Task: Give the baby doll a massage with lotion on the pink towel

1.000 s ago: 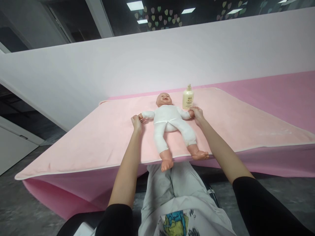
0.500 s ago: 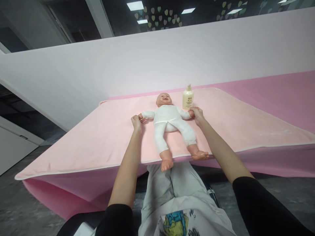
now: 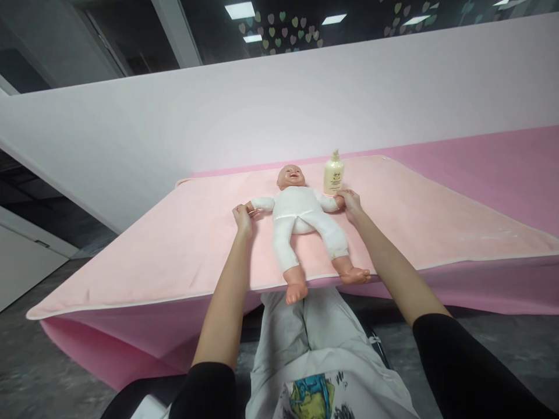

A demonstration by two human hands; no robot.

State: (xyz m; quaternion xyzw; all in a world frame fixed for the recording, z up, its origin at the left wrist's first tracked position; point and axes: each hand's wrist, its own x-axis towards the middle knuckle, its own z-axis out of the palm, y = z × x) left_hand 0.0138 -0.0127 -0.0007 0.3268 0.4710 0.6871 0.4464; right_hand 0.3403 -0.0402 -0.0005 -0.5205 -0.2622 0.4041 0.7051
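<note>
A baby doll with a white cloth body lies on its back on a pale pink towel, head toward the wall. Its arms are spread out to both sides and its feet hang over the table's front edge. My left hand is closed around the doll's hand on the left. On the other side, my right hand grips the doll's other hand. Just behind my right hand stands a pale yellow pump bottle, upright on the towel.
A darker pink cloth covers the table under the towel and drapes over its front. Behind the table runs a white low wall with dark glass above it. My legs are close to the front edge.
</note>
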